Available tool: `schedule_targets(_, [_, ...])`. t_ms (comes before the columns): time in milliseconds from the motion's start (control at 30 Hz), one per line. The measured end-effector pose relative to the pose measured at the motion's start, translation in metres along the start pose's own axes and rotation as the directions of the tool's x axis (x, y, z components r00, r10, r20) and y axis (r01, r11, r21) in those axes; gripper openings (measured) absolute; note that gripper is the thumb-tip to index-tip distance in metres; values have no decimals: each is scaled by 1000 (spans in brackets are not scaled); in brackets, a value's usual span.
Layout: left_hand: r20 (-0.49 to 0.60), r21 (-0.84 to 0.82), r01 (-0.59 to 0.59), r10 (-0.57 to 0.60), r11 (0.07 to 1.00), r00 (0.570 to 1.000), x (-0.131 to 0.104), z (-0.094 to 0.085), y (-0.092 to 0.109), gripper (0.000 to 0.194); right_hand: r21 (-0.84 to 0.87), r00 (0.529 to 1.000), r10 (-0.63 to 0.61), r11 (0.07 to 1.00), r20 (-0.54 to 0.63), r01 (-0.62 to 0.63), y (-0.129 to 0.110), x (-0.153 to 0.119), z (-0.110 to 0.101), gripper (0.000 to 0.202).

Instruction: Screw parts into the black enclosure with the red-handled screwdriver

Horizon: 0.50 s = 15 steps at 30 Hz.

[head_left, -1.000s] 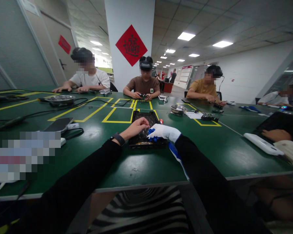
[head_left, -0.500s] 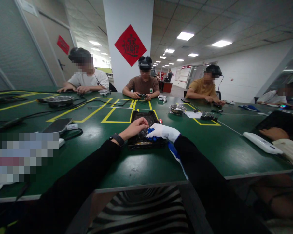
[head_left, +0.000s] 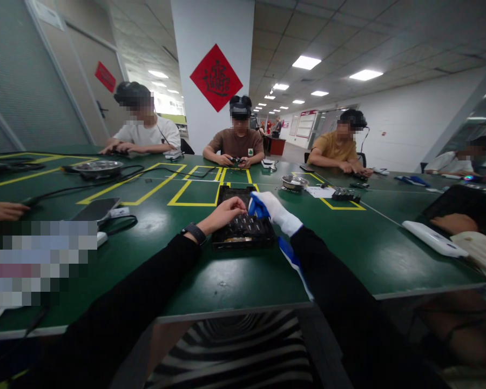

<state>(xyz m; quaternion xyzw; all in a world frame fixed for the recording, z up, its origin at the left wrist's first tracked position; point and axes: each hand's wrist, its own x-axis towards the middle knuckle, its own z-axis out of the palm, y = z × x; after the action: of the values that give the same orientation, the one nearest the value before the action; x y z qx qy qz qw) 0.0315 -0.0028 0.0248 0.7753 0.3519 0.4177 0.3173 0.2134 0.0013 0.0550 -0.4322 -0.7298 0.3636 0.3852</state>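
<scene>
A shallow black case point(head_left: 263, 240) lies on the green table, with rows of small shiny pieces point(head_left: 249, 224) inside. My left hand point(head_left: 228, 212), bare with a dark watch at the wrist, hangs over the case's left side. Its fingers are pinched together; whatever they hold is too small to make out. My right hand point(head_left: 272, 208), in a white and blue glove, is above the case's right side with curled fingers. Its fingertips are close to those of my left hand, and what they hold is hidden.
Metal bowls point(head_left: 295, 182) stand across the table point(head_left: 194, 281). A phone point(head_left: 97, 208) and cables lie at left, a white device point(head_left: 434, 237) at right. Several people sit around, and another person's hand point(head_left: 4, 210) reaches in from the left edge.
My right hand has lifted slightly up and away, uncovering the shiny pieces. My left hand is nearly still. Another person's hand has appeared at the left edge.
</scene>
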Motion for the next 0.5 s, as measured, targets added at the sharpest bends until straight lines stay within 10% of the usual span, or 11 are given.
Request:
schedule_targets(200, [15, -24, 24, -24, 999, 1000, 1, 1, -4, 17, -521, 861, -159, 842, -482, -136, 22, 1, -28, 42])
schedule_targets(500, [27, -26, -6, 7, 1000, 1000, -2, 1, 1, 11, -676, 878, 355, 564, -321, -475, 59, 13, -30, 50])
